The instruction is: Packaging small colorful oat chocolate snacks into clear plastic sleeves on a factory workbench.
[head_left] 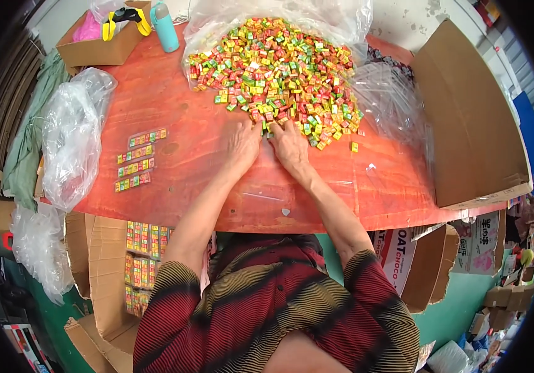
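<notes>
A large heap of small wrapped candies (279,74) in red, yellow, green and orange covers the far middle of the table. At its near edge my left hand (245,142) is closed, its fingertips pinching small candies. Close beside it my right hand (289,144) is also closed, with fingers curled on candies at the heap's edge. The fingertips are partly hidden among the pieces. To the left, several clear-wrapped rows of candies (135,166) lie one below another. A single yellow candy (354,147) lies apart on the right.
The red table (192,193) has a clear plastic bag (74,133) at its left and plastic sleeves (391,93) right of the heap. A cardboard box (472,118) stands at the right. A turquoise bottle (165,28) stands behind. Below, an open carton (108,267) holds packed candy rows.
</notes>
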The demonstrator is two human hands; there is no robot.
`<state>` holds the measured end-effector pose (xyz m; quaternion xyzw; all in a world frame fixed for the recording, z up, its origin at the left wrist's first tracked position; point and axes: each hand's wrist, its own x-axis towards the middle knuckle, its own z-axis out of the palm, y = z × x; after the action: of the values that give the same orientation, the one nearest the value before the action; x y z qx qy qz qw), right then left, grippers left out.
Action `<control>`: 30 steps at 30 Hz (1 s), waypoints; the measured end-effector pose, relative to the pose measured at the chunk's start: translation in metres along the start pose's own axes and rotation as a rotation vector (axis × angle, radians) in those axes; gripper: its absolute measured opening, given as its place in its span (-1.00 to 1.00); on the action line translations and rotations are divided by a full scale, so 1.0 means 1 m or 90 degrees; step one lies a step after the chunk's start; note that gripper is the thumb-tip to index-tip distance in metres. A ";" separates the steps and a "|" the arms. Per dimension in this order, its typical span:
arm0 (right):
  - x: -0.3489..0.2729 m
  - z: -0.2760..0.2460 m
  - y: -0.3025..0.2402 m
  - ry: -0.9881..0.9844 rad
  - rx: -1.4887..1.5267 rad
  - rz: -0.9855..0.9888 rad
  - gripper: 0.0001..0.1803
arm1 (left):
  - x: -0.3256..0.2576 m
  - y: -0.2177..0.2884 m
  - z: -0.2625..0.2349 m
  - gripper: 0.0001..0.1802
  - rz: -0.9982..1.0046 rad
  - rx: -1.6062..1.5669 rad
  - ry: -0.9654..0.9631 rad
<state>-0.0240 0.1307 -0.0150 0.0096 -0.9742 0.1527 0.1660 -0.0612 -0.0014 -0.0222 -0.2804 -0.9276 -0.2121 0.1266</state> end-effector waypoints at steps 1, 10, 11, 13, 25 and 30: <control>0.000 0.002 0.003 0.002 0.000 -0.003 -0.65 | -0.005 -0.003 0.007 -0.72 0.005 0.004 0.040; 0.011 -0.024 0.003 0.001 -0.055 -0.089 -0.78 | -0.041 0.005 -0.015 -0.72 -0.119 -0.129 0.031; 0.018 -0.017 -0.006 0.039 0.002 -0.113 -0.83 | -0.040 0.004 -0.015 -0.69 -0.120 -0.145 0.043; 0.031 0.000 -0.020 0.034 0.034 -0.173 -0.88 | -0.042 0.004 -0.015 -0.71 -0.129 -0.147 0.050; 0.028 0.002 -0.025 -0.029 -0.126 -0.141 -0.82 | -0.071 -0.017 -0.047 -0.74 -0.122 -0.229 0.038; 0.012 0.013 -0.035 -0.069 0.054 -0.350 -0.88 | -0.071 -0.010 -0.061 -0.74 -0.161 -0.139 -0.048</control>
<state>-0.0377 0.0932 -0.0125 0.2885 -0.9352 0.1419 0.1483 -0.0022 -0.0706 0.0024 -0.1811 -0.9310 -0.3151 0.0331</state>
